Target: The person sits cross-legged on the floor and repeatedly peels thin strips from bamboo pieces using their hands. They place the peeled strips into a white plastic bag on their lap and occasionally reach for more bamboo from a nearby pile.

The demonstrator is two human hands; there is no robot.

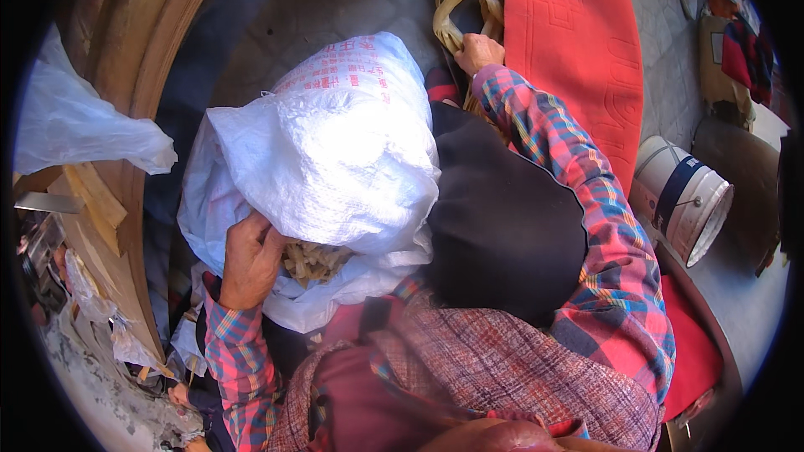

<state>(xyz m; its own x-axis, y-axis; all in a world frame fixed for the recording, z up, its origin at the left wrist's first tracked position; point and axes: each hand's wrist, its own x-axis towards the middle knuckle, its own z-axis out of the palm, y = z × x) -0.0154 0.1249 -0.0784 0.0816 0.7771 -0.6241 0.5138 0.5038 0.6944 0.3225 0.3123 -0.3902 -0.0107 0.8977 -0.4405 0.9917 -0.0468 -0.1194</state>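
Observation:
A white woven plastic sack (339, 157) with red printing lies across my lap, its mouth turned towards me. My left hand (251, 260) grips the fold at the sack's mouth, thumb against the fabric. Inside the opening show pale brown, dry-looking pieces (314, 260); what they are I cannot tell. Farther out on the right, my right hand (478, 53) is closed around a looped bundle of straw-coloured fibre strips (449, 16). Part of that bundle runs down behind my wrist, beside my black-clad knee (502, 207).
A red embossed mat (571, 44) stretches along the right. Beyond it a white bucket (678, 198) lies tipped over. At left stand a curved wooden edge (166, 31) and a translucent plastic bag (81, 119). Another person's hand (179, 394) shows at lower left.

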